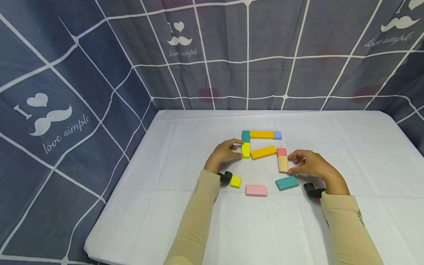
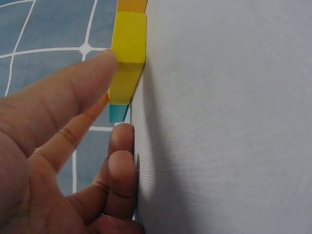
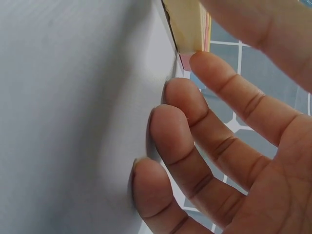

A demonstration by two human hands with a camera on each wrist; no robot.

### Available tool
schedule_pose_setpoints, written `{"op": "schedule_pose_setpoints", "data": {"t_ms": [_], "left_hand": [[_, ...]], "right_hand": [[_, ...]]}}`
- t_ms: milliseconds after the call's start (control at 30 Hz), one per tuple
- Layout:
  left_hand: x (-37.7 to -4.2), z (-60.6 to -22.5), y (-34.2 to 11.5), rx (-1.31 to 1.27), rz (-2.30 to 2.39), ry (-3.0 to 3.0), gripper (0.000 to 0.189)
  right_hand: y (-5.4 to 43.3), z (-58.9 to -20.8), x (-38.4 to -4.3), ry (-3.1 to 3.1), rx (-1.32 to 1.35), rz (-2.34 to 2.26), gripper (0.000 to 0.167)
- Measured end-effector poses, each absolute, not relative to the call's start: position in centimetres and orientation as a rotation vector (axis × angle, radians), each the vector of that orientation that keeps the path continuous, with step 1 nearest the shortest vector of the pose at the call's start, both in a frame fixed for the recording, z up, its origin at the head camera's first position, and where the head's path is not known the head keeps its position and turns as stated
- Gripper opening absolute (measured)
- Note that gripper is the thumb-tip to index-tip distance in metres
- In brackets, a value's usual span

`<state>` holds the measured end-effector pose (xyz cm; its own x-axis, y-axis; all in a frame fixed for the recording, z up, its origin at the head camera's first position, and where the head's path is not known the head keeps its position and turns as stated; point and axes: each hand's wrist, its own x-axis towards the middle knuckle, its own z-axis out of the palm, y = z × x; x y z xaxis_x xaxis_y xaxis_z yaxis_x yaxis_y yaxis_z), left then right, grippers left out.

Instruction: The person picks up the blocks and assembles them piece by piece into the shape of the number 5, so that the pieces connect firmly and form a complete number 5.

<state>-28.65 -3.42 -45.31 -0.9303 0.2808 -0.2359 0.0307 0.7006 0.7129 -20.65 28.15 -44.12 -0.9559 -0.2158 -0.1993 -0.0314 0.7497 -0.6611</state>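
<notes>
In the head view, my left hand (image 1: 226, 151) is at the left side of a standing column made of a yellow block (image 1: 245, 150) and a teal block (image 1: 245, 136). Its thumb and forefinger touch the yellow block's side, as the left wrist view also shows. On the right, my right hand (image 1: 309, 163) has thumb and forefinger against the side of a striped wooden block (image 1: 283, 164), below a small red-pink block (image 1: 281, 151). The other fingers of both hands are loosely bent. Between the columns lies a slanted orange-yellow block (image 1: 263, 152).
An orange-yellow block (image 1: 261, 134) and a small blue block (image 1: 277, 135) extend right from the teal block. Nearer me lie a small yellow block (image 1: 235, 182), a pink block (image 1: 256, 190) and a teal block (image 1: 287, 183) on the white tabletop (image 1: 347, 154). Grey checked cloth (image 1: 265, 40) hangs behind.
</notes>
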Motion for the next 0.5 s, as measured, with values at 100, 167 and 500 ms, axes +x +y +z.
{"op": "schedule_pose_setpoints", "data": {"t_ms": [100, 167, 500], "left_hand": [[-28.71, -45.35, -3.4, 0.235, 1.072, 2.584, 0.051], [-28.73, -45.37, -3.42, 0.231, 1.075, 2.583, 0.051], [-28.79, -45.53, -3.48, 0.25, 1.082, 2.579, 0.051]], "right_hand": [[28.16, -44.11, -20.67, 2.685, -0.194, -1.006, 0.056], [28.17, -44.1, -20.66, 2.681, -0.189, -1.009, 0.057], [28.26, -44.01, -20.47, 2.674, -0.185, -1.008, 0.057]]}}
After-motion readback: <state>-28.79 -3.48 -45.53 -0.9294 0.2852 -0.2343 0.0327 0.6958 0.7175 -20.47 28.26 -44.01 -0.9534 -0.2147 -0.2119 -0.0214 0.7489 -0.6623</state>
